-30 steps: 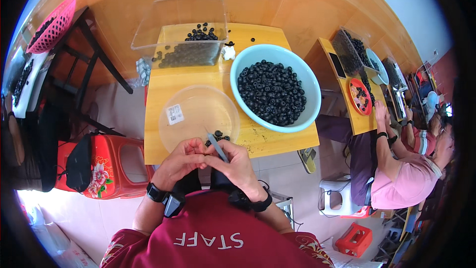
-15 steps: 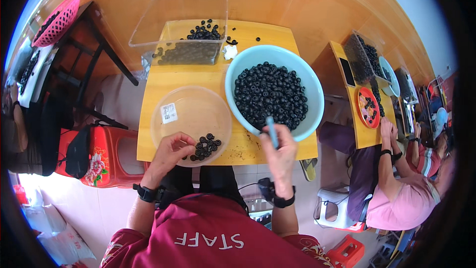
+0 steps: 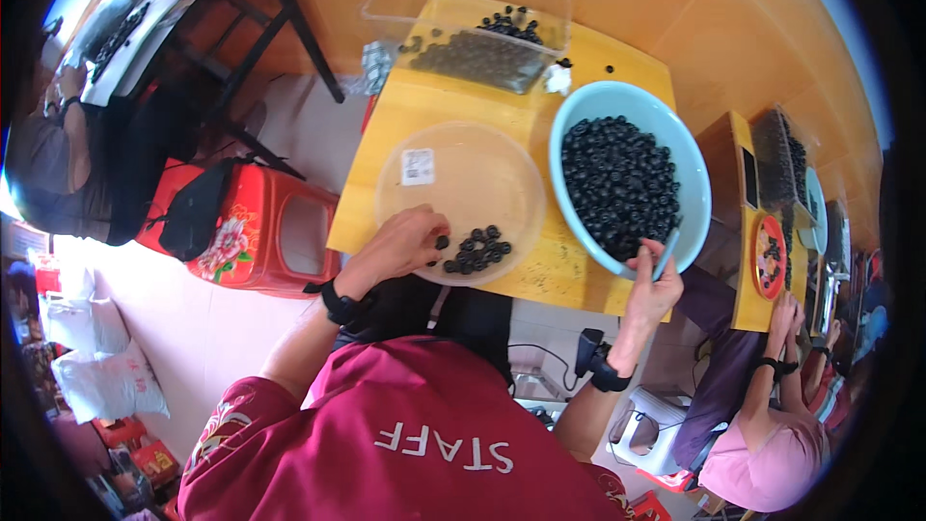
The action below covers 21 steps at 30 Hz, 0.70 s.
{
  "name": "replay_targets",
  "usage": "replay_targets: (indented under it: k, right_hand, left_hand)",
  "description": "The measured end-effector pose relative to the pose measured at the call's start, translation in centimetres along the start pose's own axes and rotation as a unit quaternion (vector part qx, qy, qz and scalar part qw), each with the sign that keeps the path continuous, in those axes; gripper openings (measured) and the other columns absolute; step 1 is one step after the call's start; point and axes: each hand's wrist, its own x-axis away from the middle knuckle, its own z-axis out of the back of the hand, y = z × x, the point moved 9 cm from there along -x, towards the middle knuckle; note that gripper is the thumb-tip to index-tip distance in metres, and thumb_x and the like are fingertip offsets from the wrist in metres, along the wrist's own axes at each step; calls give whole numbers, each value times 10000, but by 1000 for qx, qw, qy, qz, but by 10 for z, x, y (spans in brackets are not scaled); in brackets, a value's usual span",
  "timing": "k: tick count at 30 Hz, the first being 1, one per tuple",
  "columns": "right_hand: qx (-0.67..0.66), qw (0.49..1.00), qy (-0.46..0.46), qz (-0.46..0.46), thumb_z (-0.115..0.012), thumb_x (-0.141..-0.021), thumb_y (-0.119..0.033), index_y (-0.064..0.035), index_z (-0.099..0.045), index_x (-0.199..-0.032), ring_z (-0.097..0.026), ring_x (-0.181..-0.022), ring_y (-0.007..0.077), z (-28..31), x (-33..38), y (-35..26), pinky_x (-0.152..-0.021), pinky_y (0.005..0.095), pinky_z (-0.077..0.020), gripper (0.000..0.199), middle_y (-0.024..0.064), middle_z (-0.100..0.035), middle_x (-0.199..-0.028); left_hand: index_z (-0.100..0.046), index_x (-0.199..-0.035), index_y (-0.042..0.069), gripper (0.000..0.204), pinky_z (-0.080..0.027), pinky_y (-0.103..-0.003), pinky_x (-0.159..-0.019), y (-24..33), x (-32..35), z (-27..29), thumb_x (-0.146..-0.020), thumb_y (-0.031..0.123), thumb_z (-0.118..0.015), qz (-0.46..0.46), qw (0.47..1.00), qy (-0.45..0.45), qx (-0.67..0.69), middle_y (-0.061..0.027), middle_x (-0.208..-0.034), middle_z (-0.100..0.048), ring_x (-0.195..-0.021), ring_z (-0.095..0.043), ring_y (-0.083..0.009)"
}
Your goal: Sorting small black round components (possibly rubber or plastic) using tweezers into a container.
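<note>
On the yellow table, my left hand [image 3: 407, 243] is over the near-left edge of a round clear plastic lid [image 3: 482, 159]. Its fingers pinch a small black round piece [image 3: 443, 242]. Beside the fingertips, several black pieces with center holes [image 3: 477, 251] lie on the lid. At the near rim of a light blue basin [image 3: 557, 174], my right hand [image 3: 654, 287] is closed around a slim light blue stick-like tool [image 3: 667, 253], its upper end over the basin. A heap of black pieces [image 3: 617, 178] fills much of the basin.
Behind the lid stands a clear rectangular bin [image 3: 463, 63] of black pieces, with crumpled white tissue [image 3: 558, 78] beside it. A red stool [image 3: 280, 241] is at left. At right, a person in pink [image 3: 767, 449] sits at another table with an orange-red plate [image 3: 771, 280].
The whole view has swung, shifting the table and basin rightward. My right hand's stick has tilted, and its fingers now pinch close to the basin rim. My left hand stays by the lid.
</note>
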Motion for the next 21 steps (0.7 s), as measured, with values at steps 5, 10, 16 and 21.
replay_targets:
  k: [5,10,16,21]
  right_hand:
    - [91,995,19,22,-592,-855,-103,-1,-639,-889,-548,-564,74,-5,4,-12,-511,234,-406,117,32,-582,-641]
    - [146,987,61,30,-584,-860,-124,1,-639,-882,-554,-549,93,-1,11,-19,-498,249,-403,138,46,-576,-599]
    - [181,979,71,57,-602,-841,-119,3,-639,-891,-554,-542,121,-5,12,-25,-513,284,-420,137,93,-586,-599]
    - [214,973,71,59,-604,-833,-103,0,-643,-891,-534,-534,123,-7,13,-23,-513,286,-417,125,93,-583,-599]
  left_hand:
    - [-627,-898,49,245,-448,-401,-772,-18,2,-15,-679,160,-624,25,997,-76,-16,-149,-889,-585,-853,-555,-320]
    - [-627,-880,38,205,-454,-398,-745,-1,-1,-11,-695,126,-619,7,999,-32,5,-142,-845,-570,-815,-560,-321]
    - [-566,-852,13,219,-459,-335,-674,-3,-3,-15,-647,-17,-638,-14,996,10,87,-125,-776,-549,-727,-559,-253]
    - [-544,-827,11,191,-467,-291,-629,-9,-5,-5,-671,-33,-644,22,987,25,155,-95,-751,-572,-705,-576,-197]
